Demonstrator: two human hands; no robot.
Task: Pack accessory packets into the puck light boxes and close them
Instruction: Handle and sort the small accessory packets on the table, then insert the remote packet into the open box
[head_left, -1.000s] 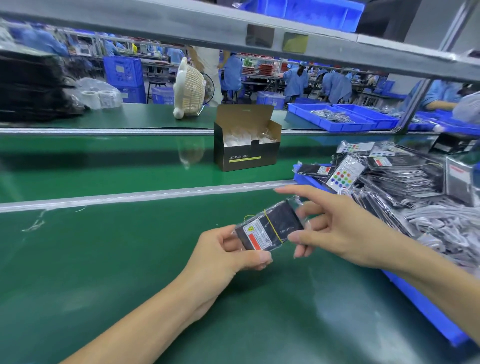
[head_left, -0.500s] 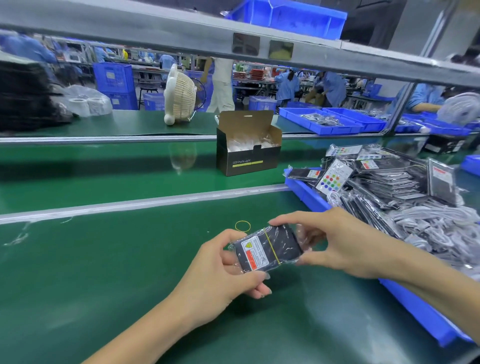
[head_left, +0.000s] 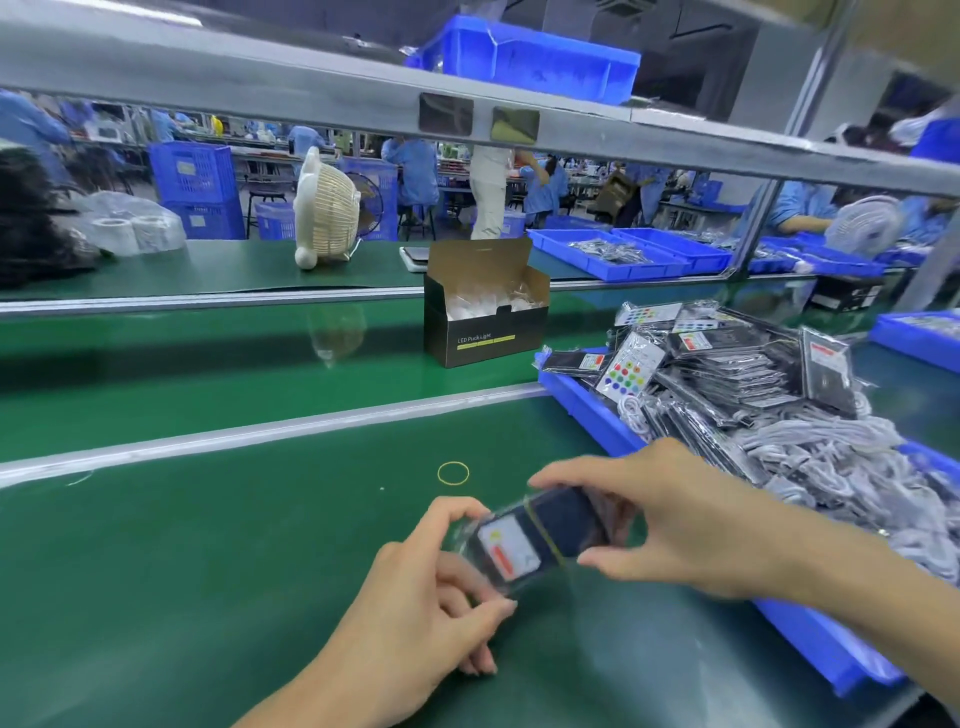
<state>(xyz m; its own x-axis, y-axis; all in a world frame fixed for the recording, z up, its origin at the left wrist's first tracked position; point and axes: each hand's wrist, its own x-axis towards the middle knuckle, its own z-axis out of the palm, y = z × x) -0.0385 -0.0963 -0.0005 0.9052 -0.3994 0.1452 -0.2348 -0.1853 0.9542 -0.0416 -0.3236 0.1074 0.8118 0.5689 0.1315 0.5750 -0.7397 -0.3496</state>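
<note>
I see both hands holding one accessory packet (head_left: 540, 540) just above the green table (head_left: 208, 571), near me. The left hand (head_left: 431, 587) pinches its near-left end with curled fingers. The right hand (head_left: 670, 525) grips the far-right end between thumb and fingers. The open puck light box (head_left: 485, 312) stands far off on the belt, well apart from the packet.

I think the packet could slip, because its plastic bag looks smooth and only the ends are held. A thin yellow band goes round it, and it might snap or slide off. The box is a long reach away, so the packet could drop on the way.

The packet is blurry, so I cannot read its label. The white things inside the box are hard to make out. The blue bin (head_left: 587, 410) on the right is cut off by the edge.
</note>
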